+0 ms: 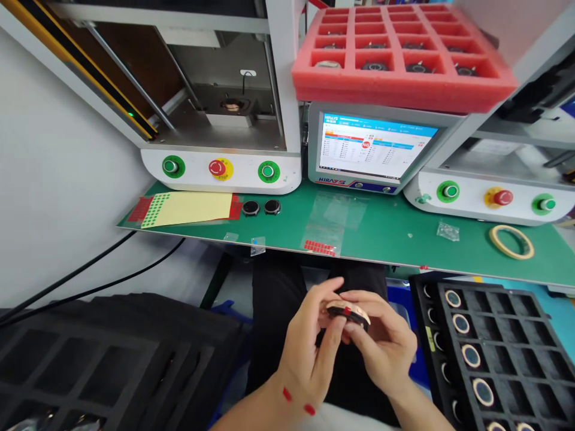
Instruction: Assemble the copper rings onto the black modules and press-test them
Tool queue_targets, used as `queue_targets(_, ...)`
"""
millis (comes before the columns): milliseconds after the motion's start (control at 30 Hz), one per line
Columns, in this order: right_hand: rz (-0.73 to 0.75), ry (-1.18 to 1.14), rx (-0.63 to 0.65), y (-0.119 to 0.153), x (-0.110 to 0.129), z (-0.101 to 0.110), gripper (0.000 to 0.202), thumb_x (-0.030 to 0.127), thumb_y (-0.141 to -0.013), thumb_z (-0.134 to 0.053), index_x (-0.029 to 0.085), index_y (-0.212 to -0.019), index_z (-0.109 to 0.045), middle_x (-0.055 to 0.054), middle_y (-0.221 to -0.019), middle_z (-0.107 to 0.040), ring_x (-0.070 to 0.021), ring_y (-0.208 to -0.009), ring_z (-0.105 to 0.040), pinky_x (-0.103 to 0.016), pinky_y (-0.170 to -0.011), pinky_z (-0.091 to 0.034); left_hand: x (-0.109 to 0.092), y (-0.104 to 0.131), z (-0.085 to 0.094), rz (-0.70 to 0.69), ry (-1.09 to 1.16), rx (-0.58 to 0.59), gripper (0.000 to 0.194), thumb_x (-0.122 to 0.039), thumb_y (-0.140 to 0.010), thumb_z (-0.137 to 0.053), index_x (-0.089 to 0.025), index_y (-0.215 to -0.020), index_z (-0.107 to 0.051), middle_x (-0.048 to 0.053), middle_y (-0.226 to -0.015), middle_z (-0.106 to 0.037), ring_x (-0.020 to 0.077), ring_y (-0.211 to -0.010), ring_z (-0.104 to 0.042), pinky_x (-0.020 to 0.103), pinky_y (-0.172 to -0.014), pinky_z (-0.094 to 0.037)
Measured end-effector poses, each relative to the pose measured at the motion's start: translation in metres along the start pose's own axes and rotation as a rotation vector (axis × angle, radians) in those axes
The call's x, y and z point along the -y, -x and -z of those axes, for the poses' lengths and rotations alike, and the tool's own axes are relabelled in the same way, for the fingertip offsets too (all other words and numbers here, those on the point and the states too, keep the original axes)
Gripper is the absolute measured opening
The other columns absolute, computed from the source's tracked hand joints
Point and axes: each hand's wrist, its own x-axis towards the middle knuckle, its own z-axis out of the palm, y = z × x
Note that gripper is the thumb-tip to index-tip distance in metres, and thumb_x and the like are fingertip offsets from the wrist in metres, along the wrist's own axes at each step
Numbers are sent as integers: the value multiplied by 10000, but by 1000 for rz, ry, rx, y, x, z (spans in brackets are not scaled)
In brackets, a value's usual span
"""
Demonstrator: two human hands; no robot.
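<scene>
Above my lap, both hands hold one round watch case (348, 312), tilted, with a gold-coloured rim, a black side and a small red piece on its edge. My left hand (309, 341) grips its left side between thumb and fingers, the index finger raised over it. Fingers and thumb of my right hand (381, 341) close on the right side. Two red stickers (298, 401) are stuck on my left wrist. Two dark watch cases (261, 208) lie on the green bench beside a yellow sheet (193, 208) with green dots.
A black tray (503, 353) with gold-rimmed round parts stands at the right. Black foam trays (103, 359) fill the lower left. A pink foam tray (404, 90) sits above the monitor (372, 146). Tape roll (512, 242) and red stickers (320, 247) lie on the bench (381, 227).
</scene>
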Motion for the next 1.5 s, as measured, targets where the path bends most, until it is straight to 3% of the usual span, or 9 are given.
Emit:
queue_targets(100, 157, 470, -147, -28, -33, 17, 58, 214, -882, -646, 229, -938, -637, -48, -888, -741, -190, -842, -714, -335, -768, -586, 11, -12, 7, 36, -122, -138, 491, -63, -862, -519, -275, -1305, -500, 69, -1187, -555, 158, -976, -620, 266, -817, -566)
queue_targets(167, 215, 677, -209, -54, -64, 36, 37, 244, -880, -636, 209, -875, -647, -72, -867, -746, -205, -827, -708, -347, -777, -563, 16, -21, 15, 38, -117, -164, 454, 13, -721, -479, -203, -1092, -627, 78, -1144, -581, 170, -967, -622, 266, -783, -571)
queue_targets(300, 204, 903, -105, -90, -112, 68, 129, 254, -879, -591, 204, -800, -680, -95, -881, -758, -215, -798, -684, -331, -732, -507, 20, -31, 29, 119, 119, -223, 359, -40, -516, -382, -154, -754, -626, 45, -824, -630, 154, -758, -635, 237, -615, -560)
queue_targets(533, 68, 1039, 17, -84, -127, 75, 215, 267, -906, -516, 162, -924, -703, -148, -1057, -736, -236, -845, -660, -337, -730, -467, 20, -29, 41, 138, 43, -353, 169, -99, -556, -371, -173, -577, -522, -36, -488, -492, 82, -404, -452, 180, -393, -352)
queue_targets(667, 32, 957, 13, -80, -112, 69, 194, 292, -855, -571, 162, -923, -698, -154, -1083, -728, -286, -920, -669, -386, -753, -511, 19, -25, 46, 65, -106, -358, 219, -67, -592, -345, -180, -435, -449, -35, -386, -424, 71, -356, -381, 192, -382, -239)
queue_targets(800, 9, 781, -30, -55, -53, 36, 185, 318, -906, -557, 175, -912, -674, -101, -917, -741, -224, -807, -697, -361, -758, -563, 13, -27, 44, -64, -236, -341, 237, -59, -585, -337, -183, -388, -381, -31, -351, -361, 74, -347, -336, 218, -391, -188)
queue_targets(900, -113, 312, 180, -27, -1, 0, 125, 235, -895, -613, 202, -787, -667, -27, -748, -713, -162, -691, -685, -267, -645, -560, 8, -32, 41, -178, -336, -373, 219, -50, -596, -342, -179, -421, -319, -37, -386, -293, 70, -369, -282, 236, -414, -166)
queue_targets(1000, -195, -32, 285, -9, 27, -26, 60, 157, -851, -647, 193, -822, -685, -30, -766, -712, -141, -652, -669, -248, -593, -552, 6, -33, 40, -263, -439, -405, 226, -19, -609, -351, -178, -458, -295, -40, -421, -269, 72, -390, -253, 251, -431, -160)
queue_targets(1500, -673, -335, 218, -4, 26, -43, 61, 212, -679, -807, 186, -685, -752, -1, -576, -679, -99, -460, -598, -174, -444, -510, 5, -32, 38, -491, -702, -454, 207, 14, -540, -355, -182, -495, -309, -47, -450, -267, 83, -411, -184, 279, -447, -133)
